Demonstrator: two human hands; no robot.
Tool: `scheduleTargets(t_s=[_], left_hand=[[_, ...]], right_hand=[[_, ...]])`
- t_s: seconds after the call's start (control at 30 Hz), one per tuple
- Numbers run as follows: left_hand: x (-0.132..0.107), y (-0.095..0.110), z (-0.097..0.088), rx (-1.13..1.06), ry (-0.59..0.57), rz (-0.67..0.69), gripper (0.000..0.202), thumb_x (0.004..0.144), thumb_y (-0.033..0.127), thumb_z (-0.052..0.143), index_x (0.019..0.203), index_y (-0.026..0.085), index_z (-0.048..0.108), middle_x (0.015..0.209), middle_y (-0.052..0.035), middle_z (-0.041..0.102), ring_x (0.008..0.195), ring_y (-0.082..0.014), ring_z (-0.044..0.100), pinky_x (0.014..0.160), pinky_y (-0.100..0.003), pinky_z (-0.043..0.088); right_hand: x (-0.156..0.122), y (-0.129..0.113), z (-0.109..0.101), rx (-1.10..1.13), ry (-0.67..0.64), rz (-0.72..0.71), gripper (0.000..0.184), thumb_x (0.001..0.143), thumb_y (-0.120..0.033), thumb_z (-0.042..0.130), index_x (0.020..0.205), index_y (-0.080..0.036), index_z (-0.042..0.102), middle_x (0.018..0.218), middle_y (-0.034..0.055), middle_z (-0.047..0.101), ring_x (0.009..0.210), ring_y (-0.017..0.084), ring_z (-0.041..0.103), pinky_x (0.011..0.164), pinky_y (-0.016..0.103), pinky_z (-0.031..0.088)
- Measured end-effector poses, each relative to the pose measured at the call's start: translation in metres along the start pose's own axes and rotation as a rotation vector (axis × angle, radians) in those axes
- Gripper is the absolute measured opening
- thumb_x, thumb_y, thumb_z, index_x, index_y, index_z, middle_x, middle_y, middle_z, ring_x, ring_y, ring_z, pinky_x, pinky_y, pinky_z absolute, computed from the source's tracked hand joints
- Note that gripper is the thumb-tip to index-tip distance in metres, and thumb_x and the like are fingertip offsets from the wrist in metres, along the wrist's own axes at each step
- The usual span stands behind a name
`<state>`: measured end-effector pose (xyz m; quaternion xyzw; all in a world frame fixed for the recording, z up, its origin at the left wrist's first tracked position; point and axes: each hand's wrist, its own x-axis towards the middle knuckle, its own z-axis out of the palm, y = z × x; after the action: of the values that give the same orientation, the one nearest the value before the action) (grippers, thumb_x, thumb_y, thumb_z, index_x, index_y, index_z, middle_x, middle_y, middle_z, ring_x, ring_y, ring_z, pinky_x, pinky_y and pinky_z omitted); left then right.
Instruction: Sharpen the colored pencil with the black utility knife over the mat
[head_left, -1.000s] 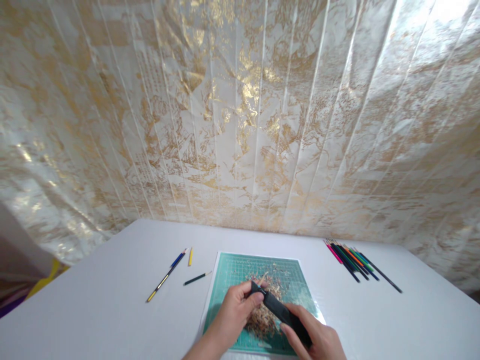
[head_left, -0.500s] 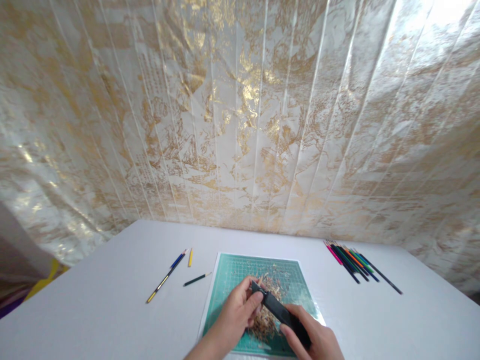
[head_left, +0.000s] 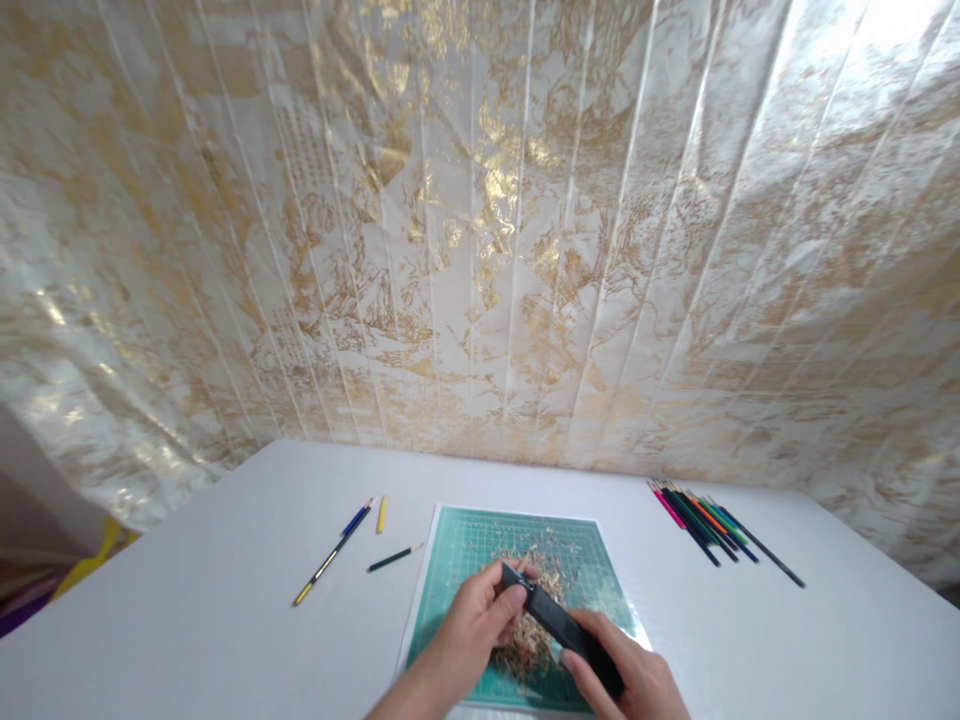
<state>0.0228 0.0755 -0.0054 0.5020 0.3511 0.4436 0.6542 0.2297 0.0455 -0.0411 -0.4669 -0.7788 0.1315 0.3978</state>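
Observation:
My right hand (head_left: 634,677) is wrapped round the black handle of a utility knife (head_left: 559,624) that slants up to the left. My left hand (head_left: 476,623) is closed in a pinch at the knife's tip, thumb pressed on it; a pale pencil tip (head_left: 523,561) pokes out just above the fingers. Both hands hover over a green cutting mat (head_left: 465,545) strewn with a heap of wood shavings (head_left: 529,645).
The mat lies on a white table (head_left: 187,620). Left of it lie a blue-and-yellow pencil (head_left: 334,550), a short yellow pencil (head_left: 381,514) and a dark green pencil (head_left: 395,557). Several coloured pencils (head_left: 709,520) lie at the right. A gold-and-white sheet (head_left: 480,230) hangs behind.
Both hands have stayed over the mat with only slight shifts of the knife and fingers. The pencils have not moved.

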Motion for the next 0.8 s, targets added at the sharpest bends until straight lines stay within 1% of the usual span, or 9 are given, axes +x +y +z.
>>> scheduleTargets(t_s=[0.17, 0.3, 0.43, 0.5, 0.57, 0.6, 0.67, 0.73, 0.8], left_hand=[[0.001, 0.000, -0.002, 0.006, 0.002, -0.011, 0.055, 0.077, 0.060, 0.064, 0.107, 0.014, 0.061, 0.060, 0.0094, 0.037, 0.050, -0.0068, 0.026, 0.046, -0.022, 0.018], [0.000, 0.005, -0.002, 0.028, 0.014, -0.006, 0.053, 0.077, 0.059, 0.064, 0.104, 0.014, 0.062, 0.059, 0.0094, 0.038, 0.048, -0.0067, 0.026, 0.044, -0.022, 0.018], [0.001, 0.007, -0.001, 0.047, 0.036, -0.001, 0.053, 0.076, 0.059, 0.065, 0.102, 0.014, 0.065, 0.057, 0.0093, 0.040, 0.046, -0.0071, 0.028, 0.044, -0.023, 0.018], [0.002, 0.004, -0.002, 0.050, 0.055, 0.018, 0.049, 0.074, 0.058, 0.068, 0.097, 0.015, 0.067, 0.060, 0.0072, 0.045, 0.051, -0.0083, 0.033, 0.046, -0.022, 0.022], [0.004, 0.000, -0.003, 0.051, 0.077, 0.045, 0.045, 0.073, 0.056, 0.070, 0.091, 0.015, 0.068, 0.069, 0.0037, 0.051, 0.060, -0.0100, 0.039, 0.052, -0.022, 0.026], [0.005, -0.002, -0.003, 0.052, 0.082, 0.053, 0.043, 0.073, 0.055, 0.070, 0.090, 0.015, 0.068, 0.072, 0.0027, 0.053, 0.062, -0.0105, 0.040, 0.053, -0.022, 0.026], [0.005, -0.005, -0.004, 0.058, 0.083, 0.052, 0.041, 0.075, 0.054, 0.070, 0.086, 0.014, 0.067, 0.070, 0.0030, 0.052, 0.061, -0.0100, 0.037, 0.053, -0.023, 0.025], [0.005, -0.005, -0.005, 0.066, 0.085, 0.034, 0.040, 0.077, 0.052, 0.069, 0.084, 0.013, 0.065, 0.067, 0.0041, 0.049, 0.059, -0.0093, 0.034, 0.051, -0.023, 0.022], [0.004, -0.004, -0.004, 0.071, 0.090, 0.020, 0.039, 0.077, 0.051, 0.068, 0.082, 0.013, 0.063, 0.069, 0.0039, 0.048, 0.059, -0.0091, 0.033, 0.050, -0.022, 0.021]], right_hand=[[0.001, -0.001, -0.004, -0.032, -0.009, -0.030, 0.022, 0.097, -0.047, 0.043, 0.112, -0.035, 0.052, 0.087, -0.0040, 0.077, 0.067, 0.013, 0.074, 0.059, 0.019, 0.054], [0.003, -0.003, -0.008, -0.067, -0.043, -0.064, 0.019, 0.096, -0.041, 0.048, 0.114, -0.036, 0.050, 0.088, -0.0053, 0.077, 0.068, 0.011, 0.074, 0.060, 0.016, 0.055], [0.004, -0.005, -0.009, -0.103, -0.032, -0.080, 0.019, 0.098, -0.041, 0.043, 0.114, -0.035, 0.047, 0.087, -0.0042, 0.077, 0.066, 0.012, 0.074, 0.058, 0.017, 0.055], [0.005, -0.004, -0.009, -0.118, -0.031, -0.087, 0.018, 0.097, -0.039, 0.044, 0.114, -0.034, 0.047, 0.086, -0.0045, 0.077, 0.064, 0.012, 0.074, 0.056, 0.017, 0.055], [0.006, -0.004, -0.010, -0.131, -0.042, -0.100, 0.018, 0.095, -0.035, 0.048, 0.114, -0.034, 0.047, 0.087, -0.0052, 0.077, 0.066, 0.011, 0.075, 0.057, 0.016, 0.055], [0.006, -0.003, -0.011, -0.136, -0.046, -0.106, 0.020, 0.094, -0.033, 0.050, 0.114, -0.034, 0.047, 0.088, -0.0055, 0.077, 0.067, 0.011, 0.075, 0.058, 0.015, 0.055], [0.006, -0.003, -0.012, -0.148, -0.047, -0.112, 0.023, 0.092, -0.030, 0.053, 0.115, -0.035, 0.048, 0.090, -0.0056, 0.078, 0.070, 0.012, 0.076, 0.059, 0.015, 0.056], [0.005, -0.003, -0.011, -0.159, -0.030, -0.105, 0.023, 0.092, -0.031, 0.053, 0.115, -0.035, 0.048, 0.091, -0.0053, 0.078, 0.069, 0.012, 0.076, 0.059, 0.015, 0.056], [0.005, -0.003, -0.008, -0.164, 0.001, -0.086, 0.019, 0.095, -0.037, 0.048, 0.114, -0.035, 0.048, 0.088, -0.0050, 0.078, 0.066, 0.013, 0.076, 0.057, 0.017, 0.056]])
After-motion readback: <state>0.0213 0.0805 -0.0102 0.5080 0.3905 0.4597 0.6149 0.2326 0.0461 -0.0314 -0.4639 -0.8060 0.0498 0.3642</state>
